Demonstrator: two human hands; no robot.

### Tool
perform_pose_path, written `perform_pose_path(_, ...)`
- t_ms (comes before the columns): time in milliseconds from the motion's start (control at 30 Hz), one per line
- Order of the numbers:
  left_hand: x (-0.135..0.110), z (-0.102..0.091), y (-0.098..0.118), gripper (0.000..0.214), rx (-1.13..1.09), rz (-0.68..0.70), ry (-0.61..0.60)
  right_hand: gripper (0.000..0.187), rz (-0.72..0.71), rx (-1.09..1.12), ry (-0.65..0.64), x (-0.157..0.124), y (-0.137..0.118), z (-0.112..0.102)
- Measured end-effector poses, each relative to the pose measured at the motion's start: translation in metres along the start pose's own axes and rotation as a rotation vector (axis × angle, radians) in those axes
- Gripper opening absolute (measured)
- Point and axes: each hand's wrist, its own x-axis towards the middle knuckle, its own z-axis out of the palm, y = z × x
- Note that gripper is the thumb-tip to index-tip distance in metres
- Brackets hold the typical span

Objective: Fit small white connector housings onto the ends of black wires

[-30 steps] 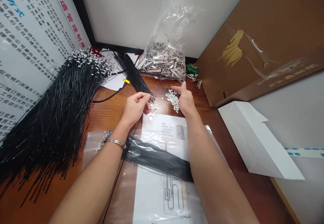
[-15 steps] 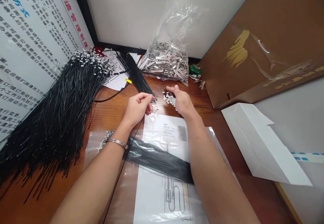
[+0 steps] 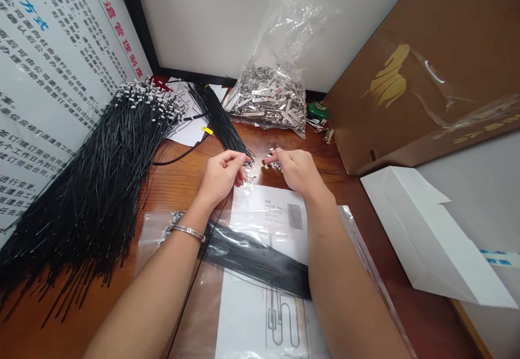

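1. The brown wooden surface [image 3: 170, 183] carries everything; I use the printed sheet [image 3: 268, 213], which lies in its middle, as the landmark.
2. One brown cardboard box [image 3: 426, 66] leans far to the right of the sheet, and one wall poster [image 3: 49, 61] with printed characters stands far to the left.
3. One very large heap of black cables [image 3: 97, 185] with white ends lies left of the sheet. Too many to count.
4. One white paper bag [image 3: 426, 234] lies flat to the right of the sheet.
5. One clear plastic bag of metal clips [image 3: 268, 96] stands behind the sheet, against the wall.
6. One flat clear bag with a bundle of black cables [image 3: 252, 256] lies across the sheet.
7. One smaller bundle of black wires [image 3: 221, 121] lies behind the sheet, pointing to the left hand.
8. The left hand [image 3: 221, 177], just behind the sheet's far left corner, has its grip pinched on the tip of one thin black wire [image 3: 211, 234].
9. The right hand [image 3: 298, 169], just behind the sheet's far edge, has its fingertips closed together over the small white connectors [image 3: 271, 162]; I cannot tell if it has one.
10. The connectors lie in one small pile, count not readable.
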Motion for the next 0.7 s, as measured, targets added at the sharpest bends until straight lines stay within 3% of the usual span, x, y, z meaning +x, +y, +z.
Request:
perform_pose_path(133, 0.0, 0.0001, 0.0006, 0.015, 0.01, 0.0, 0.007, 0.054, 0.014, 0.021, 0.139, 0.0049, 0.0055, 0.0022)
perform_pose_path(300, -0.0003, 0.0, 0.001, 0.015, 0.013, 0.0, 0.006, 0.053, 0.024, -0.028, 0.042, 0.0088, 0.0104, 0.0038)
perform_pose_path(433, -0.0004, -0.0002, 0.0006, 0.014, 0.009, -0.002, 0.009, 0.057, 0.061, -0.02, 0.097, 0.0043, 0.0055, -0.0014)
perform_pose_path(600, -0.0006, 0.0001, 0.0009, 0.016, 0.009, -0.003, 0.01, 0.026, -0.015, -0.005, 0.064, 0.0001, 0.0004, -0.0012)
perform_pose_path(700, -0.0003, 0.0005, 0.0019, 0.016, 0.008, -0.008, 0.016, 0.031, -0.055, -0.044, 0.036, 0.0003, 0.0027, 0.0024)
